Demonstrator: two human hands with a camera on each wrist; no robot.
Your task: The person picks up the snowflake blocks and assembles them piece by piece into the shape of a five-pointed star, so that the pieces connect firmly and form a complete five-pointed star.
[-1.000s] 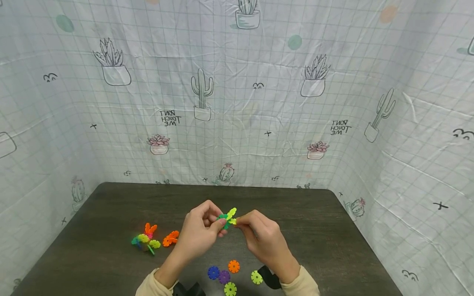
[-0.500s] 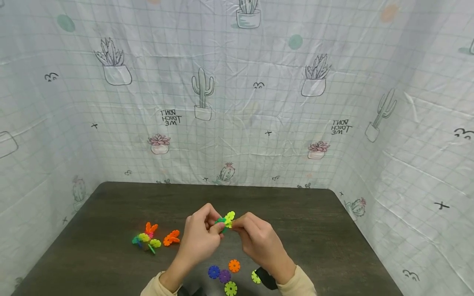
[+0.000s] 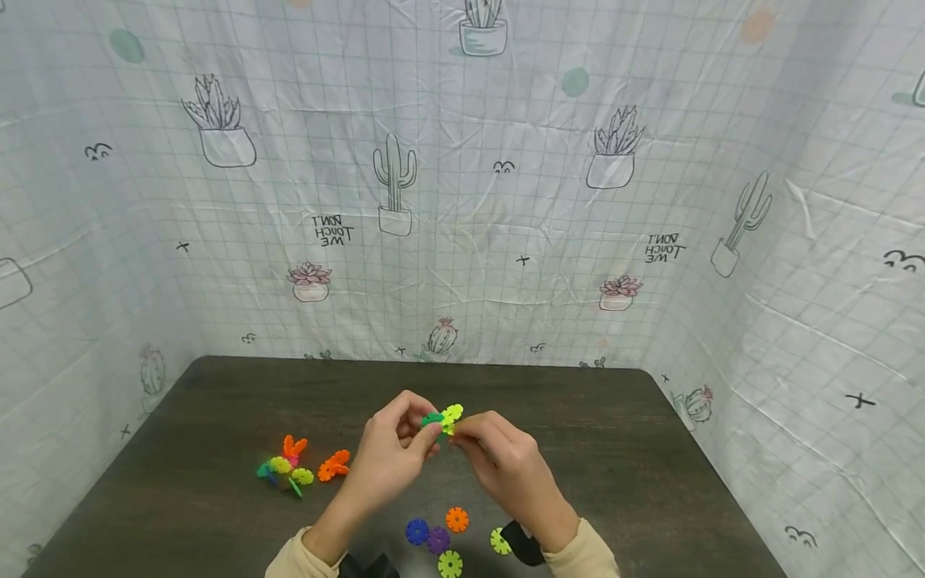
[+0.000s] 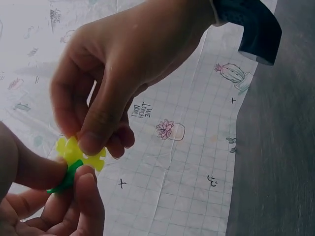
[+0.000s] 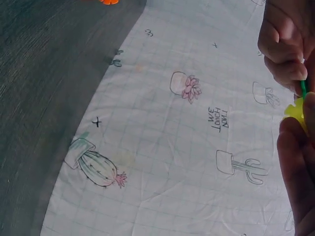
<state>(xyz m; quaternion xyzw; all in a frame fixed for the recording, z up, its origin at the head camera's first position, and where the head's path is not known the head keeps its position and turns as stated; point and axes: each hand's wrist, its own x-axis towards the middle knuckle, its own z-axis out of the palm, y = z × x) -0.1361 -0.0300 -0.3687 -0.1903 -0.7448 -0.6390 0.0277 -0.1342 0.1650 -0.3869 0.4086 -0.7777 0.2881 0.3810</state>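
Note:
In the head view my left hand [image 3: 390,453] pinches green interlocking discs [image 3: 432,418] between thumb and fingers above the table. Yellow notched discs [image 3: 453,413] stand joined at an angle to the green. My right hand [image 3: 511,466] meets them from the right, thumb and fingertips gripping a yellow disc. Close up in the left wrist view, the right hand [image 4: 123,59] pinches the yellow disc [image 4: 71,151], while left fingers hold the green disc [image 4: 69,178] pressed against it. The right wrist view shows only part of the yellow disc [image 5: 295,110]; fingers cover the rest.
On the dark table [image 3: 181,522], a multicoloured disc assembly [image 3: 282,464] and joined orange discs [image 3: 334,466] lie at left. Nearer me are loose blue [image 3: 417,531], purple [image 3: 438,540], orange [image 3: 457,519] and yellow-green discs [image 3: 450,564]. A patterned cloth [image 3: 462,265] surrounds the table.
Both hands dip slightly, then rise again with the joined discs. My right hand has shifted a little left, closer to the left hand. The pieces on the table stay put.

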